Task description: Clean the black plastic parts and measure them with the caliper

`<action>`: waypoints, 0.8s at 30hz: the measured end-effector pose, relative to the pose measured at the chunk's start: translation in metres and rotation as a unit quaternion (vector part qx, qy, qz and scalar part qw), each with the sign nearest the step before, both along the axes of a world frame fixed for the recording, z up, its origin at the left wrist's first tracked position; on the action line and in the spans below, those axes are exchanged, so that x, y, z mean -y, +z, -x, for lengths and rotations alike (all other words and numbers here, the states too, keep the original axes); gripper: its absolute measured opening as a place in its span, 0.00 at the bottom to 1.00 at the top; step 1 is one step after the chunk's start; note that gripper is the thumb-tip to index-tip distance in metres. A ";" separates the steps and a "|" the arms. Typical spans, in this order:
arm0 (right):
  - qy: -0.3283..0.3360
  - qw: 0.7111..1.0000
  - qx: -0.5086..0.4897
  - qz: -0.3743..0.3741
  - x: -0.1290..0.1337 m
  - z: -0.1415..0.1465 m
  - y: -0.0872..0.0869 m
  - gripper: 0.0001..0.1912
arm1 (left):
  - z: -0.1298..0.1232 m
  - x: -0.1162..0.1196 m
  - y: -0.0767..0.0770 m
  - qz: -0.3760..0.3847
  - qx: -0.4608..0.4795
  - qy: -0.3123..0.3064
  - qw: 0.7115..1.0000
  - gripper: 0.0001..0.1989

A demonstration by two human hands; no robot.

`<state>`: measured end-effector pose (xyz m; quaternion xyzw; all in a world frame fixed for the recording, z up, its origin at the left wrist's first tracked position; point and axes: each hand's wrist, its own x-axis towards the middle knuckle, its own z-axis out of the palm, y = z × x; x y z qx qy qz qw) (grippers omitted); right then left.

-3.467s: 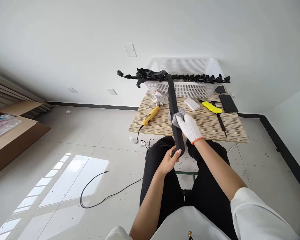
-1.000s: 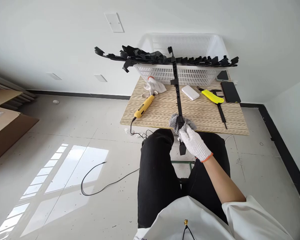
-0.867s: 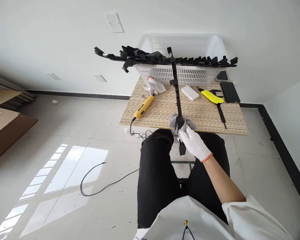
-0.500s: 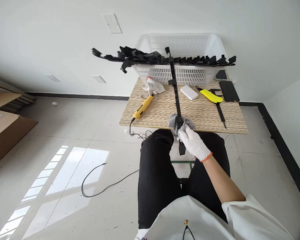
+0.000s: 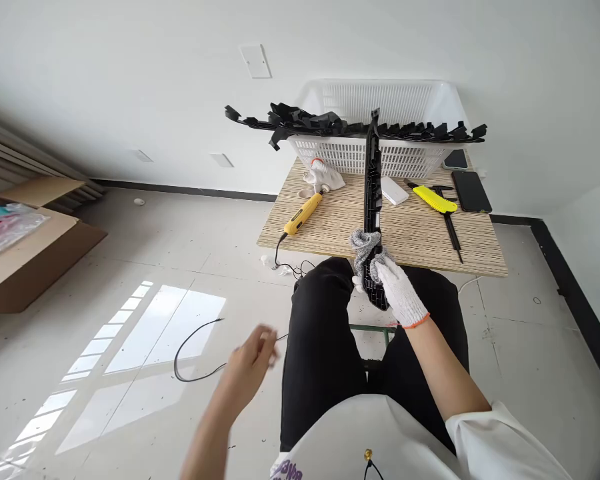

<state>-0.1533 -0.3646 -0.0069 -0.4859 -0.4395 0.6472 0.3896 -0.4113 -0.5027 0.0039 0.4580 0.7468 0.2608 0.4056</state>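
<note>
A long black plastic strip (image 5: 373, 193) stands out over the table from near my lap, its ribbed face turned up. My right hand (image 5: 400, 290), in a white knitted glove, is closed round its near end together with a grey cloth (image 5: 364, 245). My bare left hand (image 5: 254, 357) is over the floor left of my knees, blurred, with its fingers curled; whether anything is in them cannot be made out. More black strips (image 5: 310, 125) lie across the front rim of a white basket (image 5: 410, 159).
On the wooden table (image 5: 325, 230) are a yellow corded tool (image 5: 303, 213), a white glove (image 5: 326, 176), a white box (image 5: 394, 191), a yellow-handled brush (image 5: 435, 199) and a black phone (image 5: 472, 191). An open cardboard box (image 5: 35, 257) stands at left.
The strip has turned over to show its wider ribbed side. My left hand has come into view at lower left. The camera view has shifted left.
</note>
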 end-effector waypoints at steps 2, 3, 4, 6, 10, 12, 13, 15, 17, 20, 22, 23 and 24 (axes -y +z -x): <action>-0.046 0.999 0.017 -0.005 0.004 0.003 -0.003 0.17 | -0.033 -0.033 -0.002 -0.044 0.109 -0.028 0.993 0.19; -0.067 0.997 0.021 -0.012 0.005 0.003 -0.005 0.17 | -0.053 -0.050 -0.005 -0.075 0.163 -0.042 0.983 0.21; -0.087 0.996 0.023 -0.020 0.006 0.003 -0.008 0.16 | -0.074 -0.066 -0.008 -0.092 0.187 -0.077 0.975 0.23; -0.123 0.992 0.029 -0.019 0.008 0.000 -0.012 0.13 | -0.111 -0.090 -0.018 -0.098 0.233 -0.120 0.960 0.25; -0.173 0.973 0.146 -0.038 0.012 -0.011 -0.006 0.15 | -0.143 -0.104 -0.037 -0.035 0.356 -0.126 0.925 0.28; -0.146 0.961 0.224 -0.075 0.013 -0.013 0.003 0.18 | -0.143 -0.104 -0.041 -0.013 0.416 -0.109 0.903 0.29; -0.130 0.954 0.255 -0.091 0.012 -0.013 0.009 0.19 | -0.142 -0.104 -0.041 -0.014 0.440 -0.100 0.892 0.29; -0.122 0.940 0.292 -0.124 0.009 -0.012 0.021 0.19 | -0.139 -0.105 -0.036 -0.038 0.479 -0.085 0.873 0.27; -0.124 0.930 0.304 -0.163 0.003 -0.012 0.033 0.18 | -0.137 -0.108 -0.028 -0.058 0.506 -0.077 0.857 0.26; -0.095 0.918 0.304 -0.236 -0.008 -0.018 0.053 0.17 | -0.132 -0.114 -0.016 -0.027 0.557 -0.087 0.826 0.26; -0.082 0.911 0.297 -0.275 -0.013 -0.026 0.065 0.17 | -0.126 -0.116 -0.011 0.006 0.607 -0.110 0.787 0.22; -0.090 0.908 0.293 -0.286 -0.016 -0.030 0.070 0.16 | -0.123 -0.117 -0.009 0.023 0.636 -0.128 0.761 0.20; -0.115 0.903 0.292 -0.294 -0.018 -0.034 0.073 0.16 | -0.120 -0.117 -0.007 0.034 0.661 -0.147 0.735 0.18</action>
